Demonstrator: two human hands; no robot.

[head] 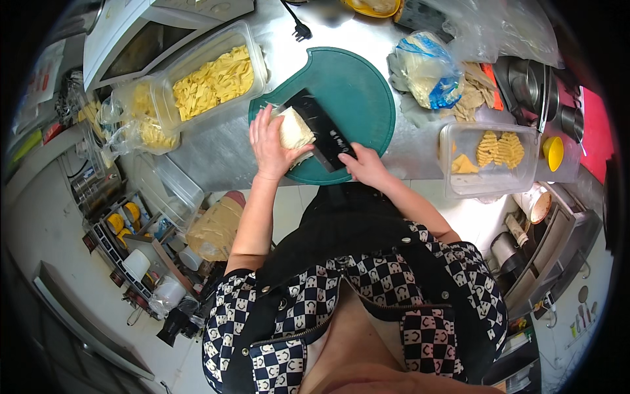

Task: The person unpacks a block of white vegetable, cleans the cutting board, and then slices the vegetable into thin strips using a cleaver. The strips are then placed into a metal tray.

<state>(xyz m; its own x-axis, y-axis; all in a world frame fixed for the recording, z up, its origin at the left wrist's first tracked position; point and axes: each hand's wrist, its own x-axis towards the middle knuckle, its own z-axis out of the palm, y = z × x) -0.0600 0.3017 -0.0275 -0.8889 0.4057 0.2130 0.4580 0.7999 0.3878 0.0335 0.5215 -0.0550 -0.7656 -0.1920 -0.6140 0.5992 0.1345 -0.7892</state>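
My left hand [271,143] grips a pale, layered block of food [295,129], perhaps stacked sheets or cabbage, at the left part of a round green cutting board [362,98]. Thin pale shreds lie around the block. A cleaver with a dark, broad blade [315,125] lies close against the block's right side, tilted over the board. Its handle is in my right hand [363,165], near the board's front edge. Part of the block is hidden by my left fingers and thumb.
A plastic tub of wide yellow noodles [214,81] stands at the left, beside bagged noodles [156,134]. At the right are a bag of pale shreds [427,71], a clear tub with yellow pieces [492,184] and a small yellow bowl [553,153]. A black plug [301,32] lies behind the board.
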